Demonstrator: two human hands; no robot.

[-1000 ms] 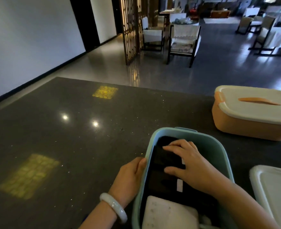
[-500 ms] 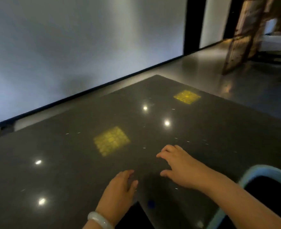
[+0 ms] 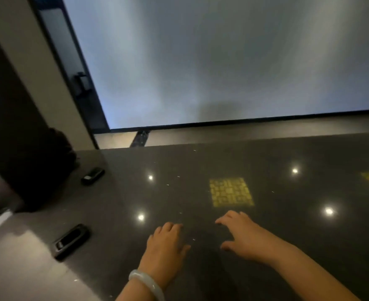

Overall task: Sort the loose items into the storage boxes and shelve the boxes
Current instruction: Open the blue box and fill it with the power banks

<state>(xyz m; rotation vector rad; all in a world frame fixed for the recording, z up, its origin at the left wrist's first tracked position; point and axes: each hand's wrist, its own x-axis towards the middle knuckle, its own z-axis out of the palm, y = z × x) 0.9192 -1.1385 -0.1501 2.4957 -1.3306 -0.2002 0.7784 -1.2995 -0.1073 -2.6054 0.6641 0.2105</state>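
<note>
1. Hovering over the desk [image 3: 288, 213], your left hand [image 3: 165, 246] and right hand [image 3: 242, 235] are both empty, fingers [image 3: 225, 220] loosely spread and relaxed, grasping nothing.
2. You wear a smooth, pale, rounded bangle [image 3: 146, 283] on your left wrist.
3. Two loose items lie to your left: a dark, glossy, oblong gadget [image 3: 71, 241] near the desk's edge, and a smaller dark oblong one [image 3: 93, 175] farther back, well apart from it. What they are is too blurred to tell.
4. Your desk is dark polished stone with fine speckles, mirroring round ceiling lights and a yellow lattice-patterned square [image 3: 231, 191].
5. Beyond it stands a broad, plain, pale wall [image 3: 222, 61] with a black baseboard; a dark door frame [image 3: 70, 68] sits left.
</note>
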